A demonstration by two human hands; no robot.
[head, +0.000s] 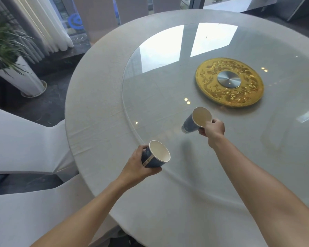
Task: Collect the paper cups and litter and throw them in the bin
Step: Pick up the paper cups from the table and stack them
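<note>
Left hand (137, 164) grips one cup (156, 156), right hand (213, 128) pinches another cup (197, 120) by its rim, tilted over the worktop (96, 97) — a thin hold, dregs could spill!

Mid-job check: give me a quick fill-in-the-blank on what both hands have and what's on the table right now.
1. Each hand holds one blue paper ____.
2. The cup in the left hand is over the white ____, near the table's edge.
3. The right hand grips its cup by the ____, over the glass turntable.
4. The round centrepiece is ____ in colour with a silver middle.

Missing words: cup; tablecloth; rim; gold
</note>
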